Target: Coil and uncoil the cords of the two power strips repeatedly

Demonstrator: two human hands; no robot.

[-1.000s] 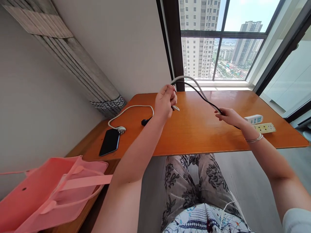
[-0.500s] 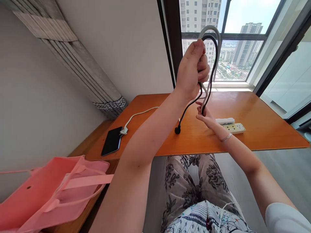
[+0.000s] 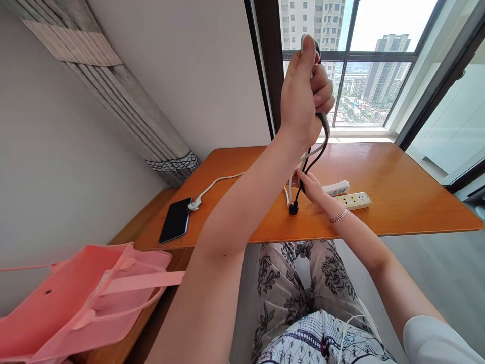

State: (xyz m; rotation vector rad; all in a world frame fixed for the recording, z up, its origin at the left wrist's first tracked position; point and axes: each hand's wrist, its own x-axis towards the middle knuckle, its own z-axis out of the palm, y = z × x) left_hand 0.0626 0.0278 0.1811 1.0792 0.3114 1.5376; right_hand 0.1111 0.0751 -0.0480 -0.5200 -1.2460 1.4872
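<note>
My left hand (image 3: 305, 96) is raised high in front of the window, fingers wrapped round the folded top of a black cable (image 3: 308, 162) and a white cable (image 3: 220, 181). Both cables hang down from it to the orange table (image 3: 397, 202). My right hand (image 3: 308, 186) sits low over the table and pinches the hanging cables a little above the black plug (image 3: 293, 208). The white cable trails left across the table to a white plug (image 3: 194, 203) beside a black phone (image 3: 174, 220).
Two power strips (image 3: 350, 196) lie on the table just right of my right hand. A pink tote bag (image 3: 76, 298) rests on a lower ledge at the left. Folded blinds (image 3: 113, 96) lean against the wall. The window stands behind the table.
My left hand rose from table height to in front of the window, lifting the folded cables. My right hand slid left along them to near the black plug; the power strips moved left.
</note>
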